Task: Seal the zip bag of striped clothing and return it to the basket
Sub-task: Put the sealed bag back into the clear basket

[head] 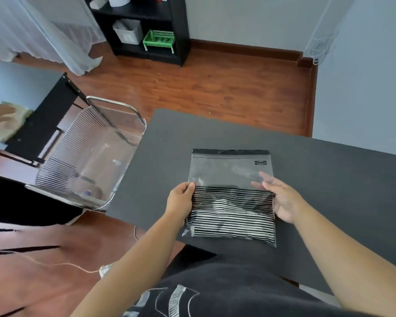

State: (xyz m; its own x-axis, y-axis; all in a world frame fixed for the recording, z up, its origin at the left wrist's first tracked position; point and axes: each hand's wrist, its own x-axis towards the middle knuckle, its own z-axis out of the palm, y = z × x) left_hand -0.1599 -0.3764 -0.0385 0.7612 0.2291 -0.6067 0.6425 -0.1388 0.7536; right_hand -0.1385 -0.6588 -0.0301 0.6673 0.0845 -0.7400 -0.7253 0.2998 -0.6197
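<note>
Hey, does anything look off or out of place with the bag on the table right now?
Nothing looks damaged or spilled. The zip bag lies flat on the dark table, turned slightly askew, striped clothing bunched in its lower half. The left hand and right hand hold its sides. The wire basket stands beside the table.

A room in a home: wooden floor [204, 88], white curtain [44, 30] at upper left, black shelf [176, 30] with storage boxes.

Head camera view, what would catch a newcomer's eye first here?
The clear zip bag of black-and-white striped clothing lies on the dark table, held at its sides by the left hand and right hand. Left of the table stands a wire basket.
</note>
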